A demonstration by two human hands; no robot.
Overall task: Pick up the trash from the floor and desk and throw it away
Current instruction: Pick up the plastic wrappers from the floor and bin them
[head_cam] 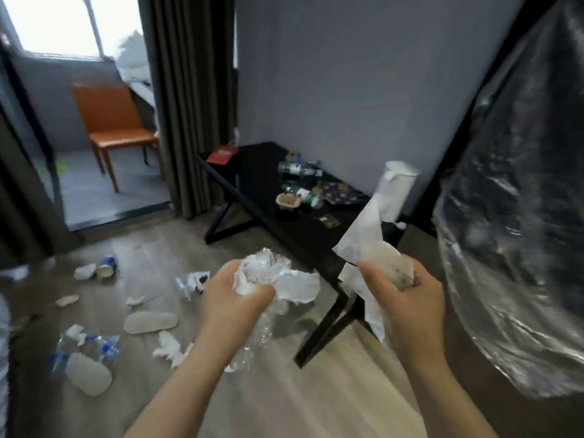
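Left hand (pixel 227 298) is closed in a grip on crumpled clear plastic (pixel 271 273) and right hand (pixel 410 295) on white tissue (pixel 363 235), near a large black bag (pixel 521 216), while bottles (pixel 91 346) and scraps (pixel 170 346) are left on floor (pixel 284 390) and table (pixel 252 172), so most is judged undone.

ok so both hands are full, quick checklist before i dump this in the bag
1. Left hand grips the crumpled clear plastic: ok.
2. Right hand grips the white paper: ok, but a loose tail hangs below the fingers.
3. Trash bag close by on the right: ok.
4. Bag's opening in view and held wide: cannot tell.
5. Desk cleared: not ok, bottles lie on it.
6. Floor cleared: not ok, a cup and scraps remain.
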